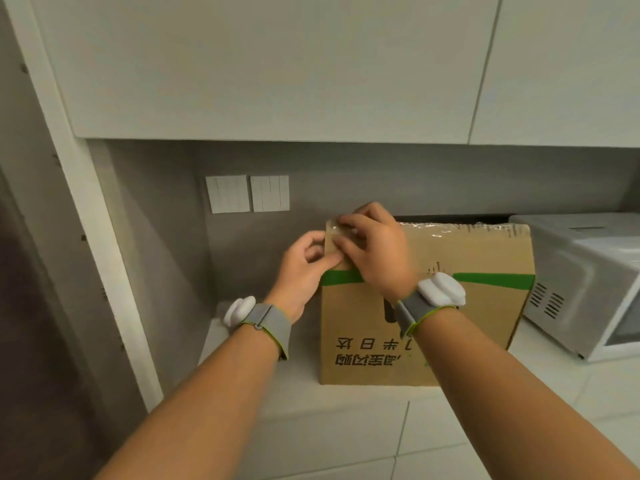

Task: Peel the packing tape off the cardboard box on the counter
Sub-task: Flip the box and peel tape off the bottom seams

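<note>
Clear glossy packing tape [450, 230] runs along the top edge of the brown cardboard box [450, 323] on the white surface [346, 393], long axis stretching right from both grips: right hand [372, 247] pinches its left-corner end, left hand [308, 261] pinches the corner just beside.

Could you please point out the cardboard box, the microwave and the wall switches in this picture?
cardboard box [450, 327]: head view, on its front face.
microwave [585, 271]: head view, on its side panel.
wall switches [247, 193]: head view, between the two plates.
</note>
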### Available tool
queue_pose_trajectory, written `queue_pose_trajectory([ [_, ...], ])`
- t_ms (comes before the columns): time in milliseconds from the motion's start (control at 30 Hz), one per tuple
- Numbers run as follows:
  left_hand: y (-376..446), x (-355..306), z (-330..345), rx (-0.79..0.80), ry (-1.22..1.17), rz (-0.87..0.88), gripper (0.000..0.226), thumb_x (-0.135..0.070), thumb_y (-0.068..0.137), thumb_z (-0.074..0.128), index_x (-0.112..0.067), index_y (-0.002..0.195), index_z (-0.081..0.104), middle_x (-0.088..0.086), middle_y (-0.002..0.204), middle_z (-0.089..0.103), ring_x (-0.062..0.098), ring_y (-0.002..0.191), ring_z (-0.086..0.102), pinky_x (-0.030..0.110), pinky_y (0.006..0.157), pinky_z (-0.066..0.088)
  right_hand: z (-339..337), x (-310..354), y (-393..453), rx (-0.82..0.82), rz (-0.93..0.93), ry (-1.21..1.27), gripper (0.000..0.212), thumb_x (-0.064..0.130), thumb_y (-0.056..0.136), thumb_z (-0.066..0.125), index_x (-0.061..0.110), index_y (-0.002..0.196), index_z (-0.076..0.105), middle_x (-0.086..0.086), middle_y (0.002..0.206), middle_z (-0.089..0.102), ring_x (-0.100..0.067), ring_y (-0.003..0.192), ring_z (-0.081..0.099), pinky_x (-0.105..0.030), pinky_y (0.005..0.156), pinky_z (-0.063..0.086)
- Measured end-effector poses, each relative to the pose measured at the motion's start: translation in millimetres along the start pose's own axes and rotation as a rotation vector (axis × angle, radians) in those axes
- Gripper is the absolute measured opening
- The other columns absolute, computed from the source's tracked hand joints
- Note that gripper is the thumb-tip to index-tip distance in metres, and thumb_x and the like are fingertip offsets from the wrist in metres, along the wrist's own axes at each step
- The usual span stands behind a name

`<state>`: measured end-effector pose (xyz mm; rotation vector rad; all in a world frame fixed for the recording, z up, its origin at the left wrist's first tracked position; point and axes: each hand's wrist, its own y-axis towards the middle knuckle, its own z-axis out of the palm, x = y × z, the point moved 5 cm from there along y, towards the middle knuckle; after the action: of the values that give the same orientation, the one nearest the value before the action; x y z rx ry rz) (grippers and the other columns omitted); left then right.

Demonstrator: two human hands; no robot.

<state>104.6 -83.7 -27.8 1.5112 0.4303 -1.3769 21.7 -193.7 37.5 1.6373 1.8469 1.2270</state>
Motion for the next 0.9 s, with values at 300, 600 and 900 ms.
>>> queue_pose_trajectory([
  [300, -14.2, -2.7, -1.9, 0.026, -0.038, 0.023, 0.026, -0.008, 0.085, 0.076, -0.031, 0.099, 0.077, 0.007, 0.088, 0.066, 0.006, 0.077, 0.064, 0.014, 0.064, 0.048, -13.2, 18.0, 3.4, -0.015, -0.194, -0.109, 0.013, 0.018, 0.088, 0.078, 0.007, 0.094, 0.08, -0.01, 0.093, 0.069, -0.031, 0.081, 0.066, -0.044, 0.068, 0.056],
  [600, -22.8, -3.0, -1.2, 0.027, -0.032, 0.009, 0.028, -0.01, 0.086, 0.076, -0.018, 0.113, 0.073, 0.009, 0.088, 0.06, 0.015, 0.084, 0.061, 0.018, 0.07, 0.05, -21.2, 23.8, 5.8, 0.111, -0.221, -0.124, 0.018, 0.026, 0.089, 0.076, 0.01, 0.096, 0.081, -0.008, 0.097, 0.07, -0.03, 0.086, 0.067, -0.047, 0.073, 0.055],
  [900, -28.1, -3.1, -2.5, 0.063, -0.078, 0.009, 0.028, -0.007, 0.087, 0.073, -0.02, 0.113, 0.074, 0.002, 0.084, 0.061, 0.002, 0.075, 0.06, 0.011, 0.063, 0.046, -22.0, 27.8, -0.9, 0.031, -0.271, -0.145, 0.012, 0.013, 0.092, 0.07, 0.005, 0.087, 0.078, -0.01, 0.091, 0.068, -0.031, 0.077, 0.066, -0.045, 0.064, 0.054],
])
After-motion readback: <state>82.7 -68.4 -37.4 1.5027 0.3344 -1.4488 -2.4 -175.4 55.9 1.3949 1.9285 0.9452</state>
